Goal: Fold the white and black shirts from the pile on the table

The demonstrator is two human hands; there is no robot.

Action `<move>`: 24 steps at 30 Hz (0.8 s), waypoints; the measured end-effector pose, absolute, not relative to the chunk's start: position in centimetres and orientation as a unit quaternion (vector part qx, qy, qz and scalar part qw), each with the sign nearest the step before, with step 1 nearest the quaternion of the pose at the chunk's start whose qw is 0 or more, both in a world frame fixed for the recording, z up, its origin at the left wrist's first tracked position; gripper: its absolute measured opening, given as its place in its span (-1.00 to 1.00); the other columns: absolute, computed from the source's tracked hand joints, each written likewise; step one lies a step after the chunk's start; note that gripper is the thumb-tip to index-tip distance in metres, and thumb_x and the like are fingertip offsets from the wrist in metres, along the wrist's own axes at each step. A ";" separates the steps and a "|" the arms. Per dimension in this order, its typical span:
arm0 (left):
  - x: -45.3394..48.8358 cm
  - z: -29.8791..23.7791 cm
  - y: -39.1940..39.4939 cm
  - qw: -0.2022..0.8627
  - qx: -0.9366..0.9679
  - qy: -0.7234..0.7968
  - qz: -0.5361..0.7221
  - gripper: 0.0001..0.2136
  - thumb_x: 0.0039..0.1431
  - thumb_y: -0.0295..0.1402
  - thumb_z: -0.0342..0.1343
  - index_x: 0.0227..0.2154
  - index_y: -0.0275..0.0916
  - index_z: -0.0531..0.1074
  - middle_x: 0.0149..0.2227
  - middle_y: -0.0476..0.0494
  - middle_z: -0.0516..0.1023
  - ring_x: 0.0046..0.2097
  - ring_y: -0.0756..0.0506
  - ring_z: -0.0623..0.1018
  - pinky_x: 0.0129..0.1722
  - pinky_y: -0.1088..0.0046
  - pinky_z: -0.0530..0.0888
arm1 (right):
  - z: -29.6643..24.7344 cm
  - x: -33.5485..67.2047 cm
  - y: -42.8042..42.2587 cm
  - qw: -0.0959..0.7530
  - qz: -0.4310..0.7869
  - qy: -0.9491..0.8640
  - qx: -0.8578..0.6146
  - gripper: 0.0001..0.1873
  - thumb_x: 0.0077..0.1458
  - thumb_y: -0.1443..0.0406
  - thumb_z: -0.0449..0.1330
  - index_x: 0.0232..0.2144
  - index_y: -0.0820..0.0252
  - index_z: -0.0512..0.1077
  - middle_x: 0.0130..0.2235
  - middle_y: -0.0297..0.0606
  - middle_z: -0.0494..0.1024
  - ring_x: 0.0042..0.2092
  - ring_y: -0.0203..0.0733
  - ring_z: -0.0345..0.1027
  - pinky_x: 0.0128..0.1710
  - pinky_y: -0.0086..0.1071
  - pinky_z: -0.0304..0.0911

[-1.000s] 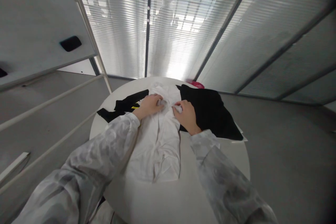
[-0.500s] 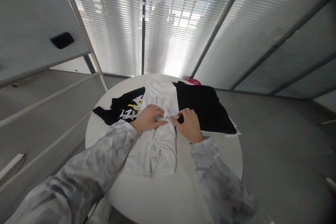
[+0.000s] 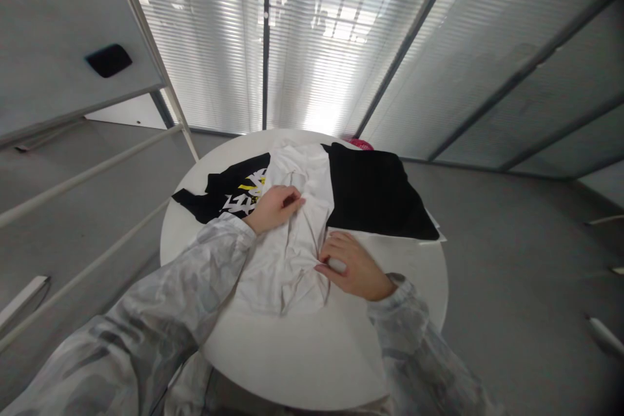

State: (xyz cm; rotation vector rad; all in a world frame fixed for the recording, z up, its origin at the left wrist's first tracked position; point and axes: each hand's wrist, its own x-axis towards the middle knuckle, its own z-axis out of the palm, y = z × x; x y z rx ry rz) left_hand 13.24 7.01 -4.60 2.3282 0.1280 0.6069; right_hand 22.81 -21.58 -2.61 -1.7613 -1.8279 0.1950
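Note:
A white garment (image 3: 307, 175), wrinkled and partly folded, lies lengthwise down the middle of the round white table (image 3: 292, 357). My left hand (image 3: 279, 208) rests on its middle, thumb and fingertips pinched together on the cloth. Lower down, my right hand (image 3: 353, 266) pinches the garment's right edge between thumb and fingers. Left of the white cloth lies a black garment (image 3: 234, 185) with white and yellow lettering. On the right is a plain black piece of clothing (image 3: 375, 188), spread flat, with white edges showing under its right corner.
A pink object (image 3: 361, 143) shows behind the table's far edge. To the left stands a white metal frame (image 3: 97, 166) with rails and a panel. Glass partition walls with blinds (image 3: 322, 78) rise beyond the table, with a blurred figure reflected in them.
My right hand has moved down and toward me along the right edge of the white garment. My left hand has stayed near the middle. The view has tilted slightly.

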 end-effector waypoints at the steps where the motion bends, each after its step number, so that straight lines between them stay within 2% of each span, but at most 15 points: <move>1: 13.2 -4.5 6.9 0.376 0.895 0.060 0.233 -0.66 0.52 0.01 0.12 -0.20 -0.15 0.56 -0.30 -0.10 0.67 -0.23 -0.15 0.60 -0.06 0.27 0.50 | -2.4 23.2 -21.9 0.309 0.073 -0.680 -0.661 -0.80 0.40 0.23 0.40 -0.30 0.01 0.48 -0.28 -0.28 0.61 -0.14 0.00 0.47 0.03 -0.04 0.37; 3: 13.2 -4.3 6.7 0.408 0.881 0.067 0.229 -0.65 0.53 0.03 0.10 -0.18 -0.15 0.55 -0.30 -0.07 0.70 -0.26 -0.13 0.61 -0.09 0.29 0.51 | -2.0 24.1 -22.7 0.334 0.074 -0.659 -0.670 -0.79 0.38 0.25 0.40 -0.32 0.01 0.48 -0.30 -0.30 0.60 -0.19 -0.02 0.47 0.00 -0.05 0.38; 6: 13.1 -4.1 6.5 0.408 0.884 0.038 0.224 -0.67 0.54 -0.02 0.11 -0.23 -0.14 0.57 -0.28 -0.07 0.73 -0.24 -0.13 0.63 -0.02 0.27 0.51 | -1.4 25.2 -24.0 0.343 0.085 -0.637 -0.685 -0.77 0.33 0.28 0.38 -0.37 0.01 0.45 -0.34 -0.32 0.57 -0.23 -0.03 0.46 -0.06 -0.08 0.37; 12: 12.5 -3.6 5.7 0.295 0.926 -0.043 0.233 -0.73 0.49 -0.08 0.19 -0.23 -0.13 0.63 -0.27 -0.17 0.71 -0.10 -0.21 0.66 0.14 0.16 0.48 | -0.9 25.5 -24.9 0.300 0.027 -0.639 -0.707 -0.74 0.31 0.29 0.30 -0.43 0.02 0.39 -0.38 -0.30 0.52 -0.25 -0.02 0.40 -0.09 -0.04 0.32; 16: 11.9 -3.4 4.8 0.285 0.929 -0.152 0.183 -0.77 0.46 -0.12 0.20 -0.26 -0.09 0.64 -0.28 -0.17 0.70 -0.15 -0.18 0.68 0.06 0.23 0.51 | -1.0 24.1 -24.1 0.302 -0.023 -0.654 -0.693 -0.85 0.28 0.15 0.39 -0.24 -0.02 0.50 -0.24 -0.21 0.61 -0.12 0.09 0.45 -0.01 0.05 0.32; 18: 11.8 -3.5 4.5 0.293 0.922 -0.190 0.167 -0.81 0.42 -0.17 0.23 -0.30 -0.07 0.64 -0.30 -0.15 0.70 -0.17 -0.17 0.69 0.01 0.26 0.51 | -1.3 23.1 -23.4 0.284 0.001 -0.689 -0.667 -0.71 0.24 0.06 0.46 -0.09 -0.02 0.54 -0.15 -0.18 0.64 -0.07 0.13 0.47 0.03 0.07 0.34; 20: 11.8 -3.8 4.4 0.298 0.918 -0.210 0.155 -0.85 0.37 -0.23 0.25 -0.34 -0.07 0.62 -0.34 -0.12 0.69 -0.21 -0.16 0.68 -0.03 0.28 0.51 | -1.7 22.4 -22.9 0.257 0.027 -0.715 -0.650 -0.66 0.24 0.08 0.48 -0.01 -0.01 0.56 -0.12 -0.16 0.65 -0.04 0.13 0.47 0.03 0.06 0.35; 23: 11.7 -4.1 4.6 0.302 0.919 -0.210 0.139 -0.86 0.32 -0.26 0.26 -0.39 -0.07 0.61 -0.37 -0.10 0.69 -0.24 -0.15 0.67 -0.03 0.27 0.52 | -2.3 22.2 -22.5 0.246 0.042 -0.713 -0.655 -0.89 0.27 0.26 0.42 -0.18 0.01 0.56 -0.25 -0.23 0.61 -0.12 0.06 0.46 -0.03 0.00 0.35; 24: 11.7 -4.2 4.7 0.305 0.920 -0.206 0.134 -0.86 0.31 -0.25 0.27 -0.38 -0.07 0.61 -0.37 -0.10 0.69 -0.24 -0.15 0.67 -0.01 0.26 0.52 | -2.5 22.4 -22.5 0.256 0.046 -0.704 -0.660 -0.90 0.27 0.31 0.40 -0.25 0.01 0.54 -0.29 -0.26 0.59 -0.15 0.03 0.45 -0.03 -0.01 0.35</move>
